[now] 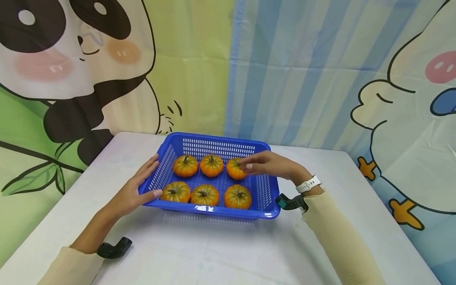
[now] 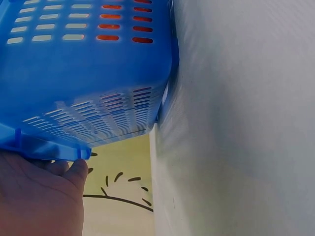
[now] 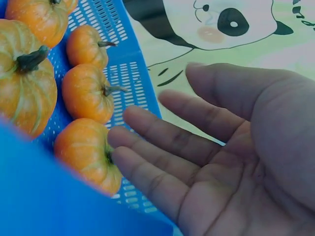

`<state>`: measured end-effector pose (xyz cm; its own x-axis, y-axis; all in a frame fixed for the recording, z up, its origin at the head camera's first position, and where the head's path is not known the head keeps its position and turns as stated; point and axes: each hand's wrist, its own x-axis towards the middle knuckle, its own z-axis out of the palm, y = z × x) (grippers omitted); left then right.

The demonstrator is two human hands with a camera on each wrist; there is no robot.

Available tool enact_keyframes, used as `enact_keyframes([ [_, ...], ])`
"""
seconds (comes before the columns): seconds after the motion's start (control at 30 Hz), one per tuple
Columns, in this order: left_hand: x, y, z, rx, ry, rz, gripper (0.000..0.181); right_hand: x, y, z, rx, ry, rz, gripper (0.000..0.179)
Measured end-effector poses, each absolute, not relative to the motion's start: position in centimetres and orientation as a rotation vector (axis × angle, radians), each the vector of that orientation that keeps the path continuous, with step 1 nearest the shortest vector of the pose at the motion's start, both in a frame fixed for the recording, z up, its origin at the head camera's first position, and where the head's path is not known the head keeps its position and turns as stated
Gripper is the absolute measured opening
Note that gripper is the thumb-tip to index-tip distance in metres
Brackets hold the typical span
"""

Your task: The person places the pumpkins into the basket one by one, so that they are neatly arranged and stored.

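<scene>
A blue plastic basket (image 1: 263, 214) holds several small orange pumpkins in two rows of three. My left hand (image 1: 130, 194) rests at the basket's left side, its fingers extended along the rim and its thumb over the front corner. From below, the left wrist view shows this hand (image 2: 42, 196) against the rim. My right hand (image 1: 268, 164) reaches over the right rim, with its fingertips close above the back right pumpkin (image 1: 234, 169), partly covering it. In the right wrist view the palm and loosely extended fingers (image 3: 167, 137) show, with nothing held.
The basket stands on a white table (image 1: 199, 253), towards its back edge. Behind hangs a printed curtain (image 1: 199, 71) with a panda and a white cartoon animal. The front row holds a left pumpkin (image 1: 176, 192), a middle pumpkin (image 1: 204, 195) and a right pumpkin (image 1: 238, 197).
</scene>
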<state>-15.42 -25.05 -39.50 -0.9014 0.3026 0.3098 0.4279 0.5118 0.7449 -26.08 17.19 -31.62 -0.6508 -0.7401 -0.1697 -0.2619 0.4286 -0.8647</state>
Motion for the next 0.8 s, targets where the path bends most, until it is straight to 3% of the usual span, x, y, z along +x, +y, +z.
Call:
enact_keyframes([
  [0.4, -15.4, -24.9, -39.6, -0.647, -2.586, -1.288, 0.081, -25.3, 20.1, -31.7, -0.757, 2.604, -1.371, 0.037],
  [0.8, -15.1, -24.7, -39.6, -0.615, -2.597, -1.281, 0.084, -25.7, 25.3, -33.8, -0.56, 3.071, -1.41, 0.041],
])
